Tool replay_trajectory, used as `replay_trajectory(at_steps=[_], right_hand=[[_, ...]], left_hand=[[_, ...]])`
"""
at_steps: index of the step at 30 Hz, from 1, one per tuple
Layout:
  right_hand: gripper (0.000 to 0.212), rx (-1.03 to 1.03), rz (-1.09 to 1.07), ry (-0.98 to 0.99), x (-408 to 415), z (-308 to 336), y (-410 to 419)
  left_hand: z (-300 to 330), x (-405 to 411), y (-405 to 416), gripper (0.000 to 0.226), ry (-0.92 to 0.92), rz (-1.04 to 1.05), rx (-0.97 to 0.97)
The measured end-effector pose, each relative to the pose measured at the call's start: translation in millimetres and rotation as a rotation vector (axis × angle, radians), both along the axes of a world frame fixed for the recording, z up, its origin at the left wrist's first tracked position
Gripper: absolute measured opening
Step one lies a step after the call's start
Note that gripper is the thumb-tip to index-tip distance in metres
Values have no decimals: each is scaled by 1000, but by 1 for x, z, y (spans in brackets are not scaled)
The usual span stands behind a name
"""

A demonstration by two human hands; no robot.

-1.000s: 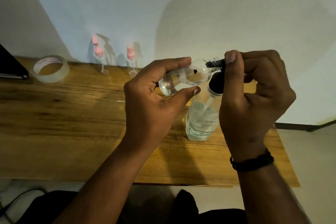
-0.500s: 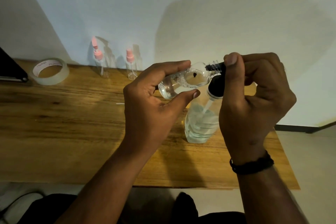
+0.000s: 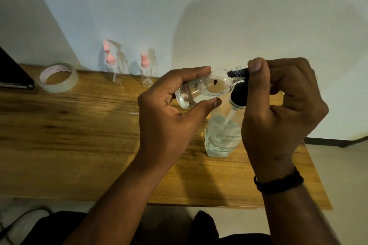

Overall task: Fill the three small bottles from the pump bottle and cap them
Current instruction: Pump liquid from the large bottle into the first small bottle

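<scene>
Above the desk (image 3: 69, 135), your left hand (image 3: 171, 117) grips a small clear bottle (image 3: 203, 90) on its side between thumb and fingers, threaded neck pointing right. Your right hand (image 3: 278, 109), fingers curled, pinches at that neck, thumb over the black pump head (image 3: 239, 95) of the pump bottle (image 3: 221, 135) standing below. Two pink-capped spray bottles (image 3: 146, 71) stand by the wall, tape roll (image 3: 58, 77) far left.
</scene>
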State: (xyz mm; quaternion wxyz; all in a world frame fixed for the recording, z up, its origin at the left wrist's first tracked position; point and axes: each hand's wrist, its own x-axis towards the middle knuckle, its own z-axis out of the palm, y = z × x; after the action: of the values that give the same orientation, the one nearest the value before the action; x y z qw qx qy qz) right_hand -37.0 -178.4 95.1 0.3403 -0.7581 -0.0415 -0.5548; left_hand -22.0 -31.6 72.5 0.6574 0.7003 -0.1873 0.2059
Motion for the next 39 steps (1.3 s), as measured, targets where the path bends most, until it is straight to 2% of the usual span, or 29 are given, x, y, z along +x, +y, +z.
replay_trajectory(at_steps=[20,28,39], right_hand=[[26,27,-49,-21,0,-1,-7],[23,35,0,-11,1,-5,1],[29,63,-29,-23,3,-11,-8]], left_hand=[[0,-1,-3,50,5,2,9],[2,0,0,50,-17,24,37],[0,-1,-3,49,-6,10,28]])
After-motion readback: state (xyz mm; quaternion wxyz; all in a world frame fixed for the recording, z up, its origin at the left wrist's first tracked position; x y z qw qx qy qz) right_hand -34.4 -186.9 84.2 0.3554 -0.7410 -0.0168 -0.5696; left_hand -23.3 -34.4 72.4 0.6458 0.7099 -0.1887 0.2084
